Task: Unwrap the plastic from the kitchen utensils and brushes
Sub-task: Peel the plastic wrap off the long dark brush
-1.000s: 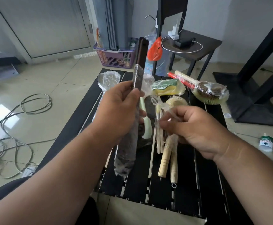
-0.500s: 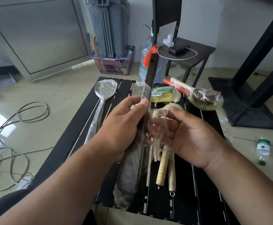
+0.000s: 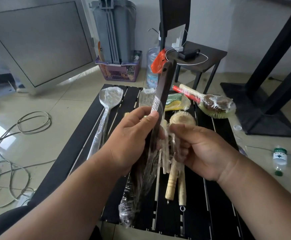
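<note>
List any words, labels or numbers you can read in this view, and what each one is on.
None can be read.
Small bottle on the floor, green and white label: print too blurred to read.
Large water jug by the chair: coloured label, too small and blurred.
Plastic-wrapped sponge on the black table: no lettering legible.

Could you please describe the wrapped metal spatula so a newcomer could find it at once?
On the black slatted table, look along its left edge. The spatula lies there lengthwise, blade far. It alone is shiny silver metal; its neighbours are wood, bristle or sponge.
</note>
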